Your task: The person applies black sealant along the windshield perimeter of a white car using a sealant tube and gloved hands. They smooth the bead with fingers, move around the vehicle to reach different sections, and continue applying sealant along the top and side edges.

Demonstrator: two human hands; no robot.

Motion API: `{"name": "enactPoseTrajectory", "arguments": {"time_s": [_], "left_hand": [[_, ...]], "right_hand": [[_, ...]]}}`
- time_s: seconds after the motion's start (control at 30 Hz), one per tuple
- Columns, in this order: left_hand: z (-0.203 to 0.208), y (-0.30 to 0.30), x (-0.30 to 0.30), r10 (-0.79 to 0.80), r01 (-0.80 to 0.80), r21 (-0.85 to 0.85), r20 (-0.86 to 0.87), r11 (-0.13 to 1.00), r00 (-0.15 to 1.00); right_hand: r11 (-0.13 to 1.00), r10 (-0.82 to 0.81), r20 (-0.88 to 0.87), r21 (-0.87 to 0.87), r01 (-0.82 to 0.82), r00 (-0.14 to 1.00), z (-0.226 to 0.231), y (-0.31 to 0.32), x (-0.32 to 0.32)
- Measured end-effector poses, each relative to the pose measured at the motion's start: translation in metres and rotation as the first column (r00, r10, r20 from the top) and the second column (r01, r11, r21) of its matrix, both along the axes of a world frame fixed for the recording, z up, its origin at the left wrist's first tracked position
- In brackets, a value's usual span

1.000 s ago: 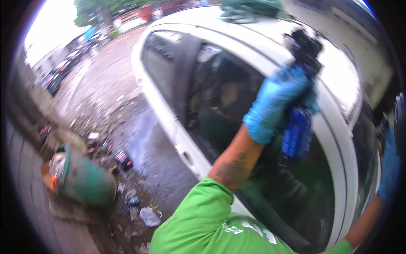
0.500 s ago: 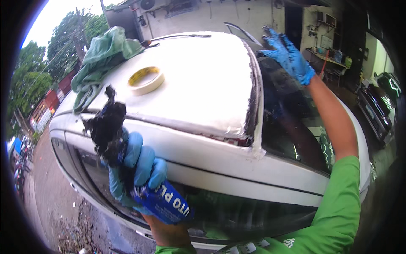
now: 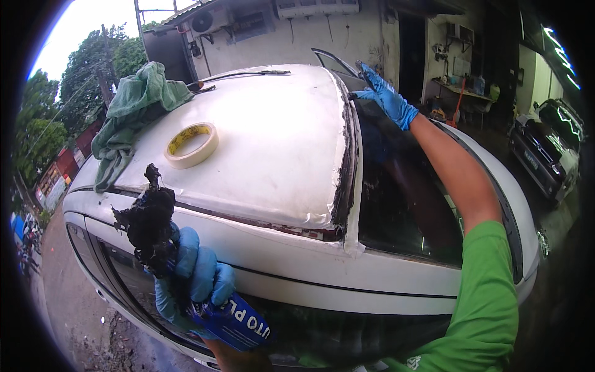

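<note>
My left hand (image 3: 201, 270), in a blue glove, grips a blue packet (image 3: 238, 325) at the lower left of the car roof. A lump of sticky black sealant (image 3: 152, 226) sticks up from the packet's upper end. My right hand (image 3: 387, 99), also gloved and smeared black at the fingertips, is stretched out by the far part of the windshield's top edge. Its fingers are extended, with the thumb apart; whether they touch the edge I cannot tell. Black sealant and masking tape run along the seam (image 3: 344, 180) between the white roof (image 3: 266, 136) and the windshield (image 3: 403, 186).
A roll of masking tape (image 3: 192, 146) lies on the roof, with a green cloth (image 3: 139, 93) draped at its left. An open car door frame (image 3: 334, 62) rises on the far side. A dark car (image 3: 545, 149) stands at the right, near a cluttered table (image 3: 465, 92).
My right hand has come left and down to the windshield's top edge, its fingers less spread. The view has shifted slightly; my left hand still holds the packet.
</note>
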State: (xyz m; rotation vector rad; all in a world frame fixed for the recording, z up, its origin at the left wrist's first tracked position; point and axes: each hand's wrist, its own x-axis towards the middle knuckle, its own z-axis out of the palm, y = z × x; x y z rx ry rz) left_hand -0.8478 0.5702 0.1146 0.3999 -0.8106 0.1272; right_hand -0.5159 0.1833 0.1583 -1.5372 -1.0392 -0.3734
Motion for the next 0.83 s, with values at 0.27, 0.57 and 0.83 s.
{"name": "enactPoseTrajectory", "arguments": {"time_s": [0.27,0.57,0.83], "left_hand": [[0.001,-0.002,-0.003,0.035,-0.035,0.014,-0.028,0.999,0.999],[0.0,-0.004,-0.006,0.095,-0.094,0.021,-0.036,0.995,0.995],[-0.002,-0.008,-0.008,0.081,-0.087,-0.058,-0.086,0.995,0.993]], "right_hand": [[0.977,-0.146,0.132,-0.138,0.164,0.98,-0.003,-0.006,0.0],[1.0,-0.002,-0.049,0.0,0.002,0.999,-0.001,0.012,-0.022],[0.999,0.048,-0.063,0.013,-0.047,0.997,-0.001,0.011,-0.031]]}}
